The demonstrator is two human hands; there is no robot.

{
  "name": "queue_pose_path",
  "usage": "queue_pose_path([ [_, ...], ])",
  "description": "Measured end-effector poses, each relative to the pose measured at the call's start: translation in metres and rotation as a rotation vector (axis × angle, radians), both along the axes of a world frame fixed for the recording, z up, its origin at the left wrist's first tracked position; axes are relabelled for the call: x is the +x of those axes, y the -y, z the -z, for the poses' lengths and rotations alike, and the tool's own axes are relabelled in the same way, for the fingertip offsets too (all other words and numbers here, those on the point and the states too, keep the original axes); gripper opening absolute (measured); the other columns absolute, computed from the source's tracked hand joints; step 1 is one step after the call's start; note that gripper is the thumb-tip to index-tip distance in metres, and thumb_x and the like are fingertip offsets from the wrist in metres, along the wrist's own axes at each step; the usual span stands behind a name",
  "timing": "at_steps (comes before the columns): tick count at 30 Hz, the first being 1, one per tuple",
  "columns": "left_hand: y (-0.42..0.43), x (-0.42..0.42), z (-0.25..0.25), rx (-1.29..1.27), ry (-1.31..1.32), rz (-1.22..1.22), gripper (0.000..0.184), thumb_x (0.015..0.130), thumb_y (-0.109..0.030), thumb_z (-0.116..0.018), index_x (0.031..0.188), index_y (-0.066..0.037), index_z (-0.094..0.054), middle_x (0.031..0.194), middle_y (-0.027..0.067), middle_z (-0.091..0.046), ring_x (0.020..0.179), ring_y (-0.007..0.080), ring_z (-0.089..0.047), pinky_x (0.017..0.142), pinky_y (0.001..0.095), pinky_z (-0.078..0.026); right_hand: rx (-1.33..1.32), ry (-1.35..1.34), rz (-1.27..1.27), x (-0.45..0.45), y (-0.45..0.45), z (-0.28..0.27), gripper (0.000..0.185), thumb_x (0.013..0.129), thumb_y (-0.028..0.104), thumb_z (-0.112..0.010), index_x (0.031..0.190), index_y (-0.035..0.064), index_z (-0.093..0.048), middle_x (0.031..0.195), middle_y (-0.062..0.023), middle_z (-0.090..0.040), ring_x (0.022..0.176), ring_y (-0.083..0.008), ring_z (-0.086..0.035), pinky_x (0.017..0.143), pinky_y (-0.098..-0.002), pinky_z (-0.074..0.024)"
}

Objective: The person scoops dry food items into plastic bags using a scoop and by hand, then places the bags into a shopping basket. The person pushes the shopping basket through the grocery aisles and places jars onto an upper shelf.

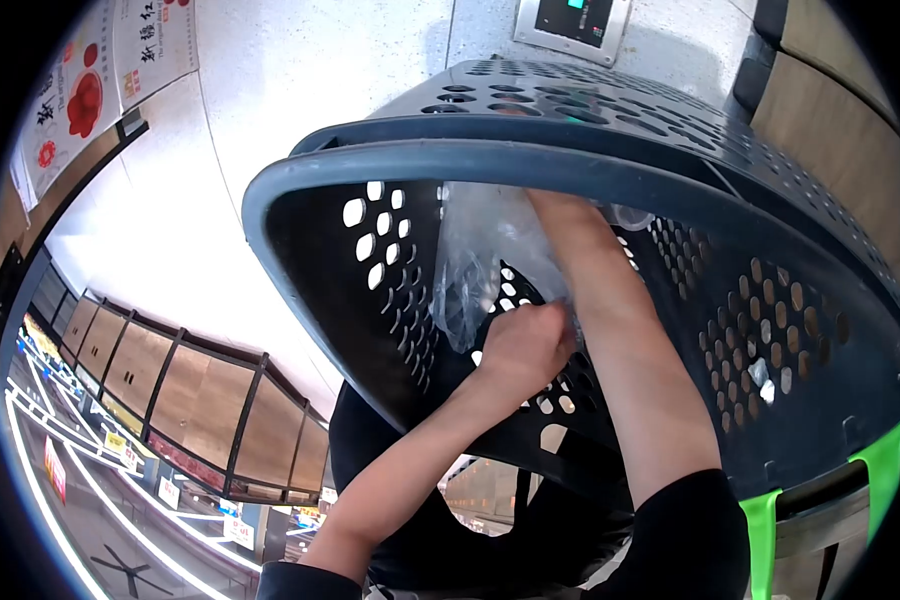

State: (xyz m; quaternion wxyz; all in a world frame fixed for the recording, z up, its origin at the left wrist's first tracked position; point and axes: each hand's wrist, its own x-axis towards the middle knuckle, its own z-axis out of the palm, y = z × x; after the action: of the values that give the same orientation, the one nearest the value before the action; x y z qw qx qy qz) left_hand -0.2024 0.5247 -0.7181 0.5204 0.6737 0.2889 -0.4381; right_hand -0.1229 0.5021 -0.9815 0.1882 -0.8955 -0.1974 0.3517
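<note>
A dark grey plastic shopping basket (450, 152) with rows of round holes is tipped so that its opening faces me. Inside it hangs a crumpled clear plastic bag (485, 235). My left hand (528, 345) is closed in a fist against the lower right edge of the bag and seems to grip it. My right forearm (635, 360) reaches deeper into the basket beside the bag. Its wrist passes behind the upper rim, which hides my right hand and its fingers. A small white scrap (761, 378) shows by the holes in the right wall.
Bright green straps or handles (760, 545) are at the lower right of the basket. Pale flooring (310, 90) carries a metal-framed panel (573, 22) at the top. Wooden cabinets (210, 385) and lit store fixtures stand at left, and a printed banner (85, 95) at upper left.
</note>
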Motion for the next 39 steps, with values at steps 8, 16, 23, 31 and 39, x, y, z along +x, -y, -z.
queue_pose_path([
  [8, -0.005, 0.001, 0.000, 0.108, 0.001, -0.098, 0.018, 0.082, -0.019, -0.066, 0.085, -0.003, -0.059, 0.074, 0.0173, -0.067, 0.077, 0.0381, -0.068, 0.071, 0.0475, -0.054, 0.108, 0.083, 0.020, -0.010, -0.026, -0.002, 0.032, 0.091, 0.021, -0.054, 0.112, -0.0004, -0.065, 0.118, -0.0234, -0.064, 0.111, -0.0393, -0.061, 0.096, -0.0450, -0.0464],
  [16, -0.005, -0.010, -0.004, 0.083, 0.036, -0.400, 0.020, 0.079, -0.016, -0.065, 0.073, 0.001, -0.056, 0.062, 0.0155, -0.059, 0.056, 0.0290, -0.063, 0.057, 0.0377, -0.050, 0.346, 0.099, 0.232, 0.018, -0.023, -0.015, 0.033, 0.092, 0.022, -0.054, 0.113, -0.0005, -0.065, 0.118, -0.0236, -0.064, 0.112, -0.0396, -0.060, 0.096, -0.0450, -0.0462],
  [23, 0.001, -0.040, -0.011, -0.242, -0.067, -1.211, 0.023, 0.095, -0.015, -0.055, 0.073, -0.007, -0.052, 0.058, 0.0038, -0.054, 0.050, 0.0142, -0.056, 0.048, 0.0241, -0.041, 0.308, -0.789, 0.523, 0.068, 0.029, -0.177, 0.020, 0.088, 0.018, -0.052, 0.078, 0.0026, -0.059, 0.064, 0.0010, -0.048, 0.058, -0.0073, -0.044, 0.051, -0.0259, -0.0328],
  [31, 0.022, -0.073, -0.013, -0.053, -0.076, -0.853, 0.027, 0.095, -0.020, -0.059, 0.077, 0.000, -0.060, 0.055, 0.0063, -0.059, 0.049, 0.0128, -0.057, 0.050, 0.0297, -0.043, -0.169, -0.702, -0.511, -0.007, 0.004, -0.236, 0.034, 0.088, 0.019, -0.052, 0.105, -0.0063, -0.066, 0.109, -0.0267, -0.066, 0.108, -0.0397, -0.063, 0.092, -0.0433, -0.0498],
  [39, 0.027, -0.088, -0.013, -0.083, -0.136, -0.807, 0.025, 0.094, -0.017, -0.061, 0.076, 0.001, -0.058, 0.057, 0.0064, -0.058, 0.051, 0.0131, -0.058, 0.052, 0.0312, -0.044, -0.016, -0.428, -0.230, -0.013, 0.010, -0.207, 0.027, 0.091, 0.013, -0.051, 0.109, -0.0013, -0.065, 0.118, -0.0255, -0.063, 0.110, -0.0356, -0.063, 0.096, -0.0421, -0.0492],
])
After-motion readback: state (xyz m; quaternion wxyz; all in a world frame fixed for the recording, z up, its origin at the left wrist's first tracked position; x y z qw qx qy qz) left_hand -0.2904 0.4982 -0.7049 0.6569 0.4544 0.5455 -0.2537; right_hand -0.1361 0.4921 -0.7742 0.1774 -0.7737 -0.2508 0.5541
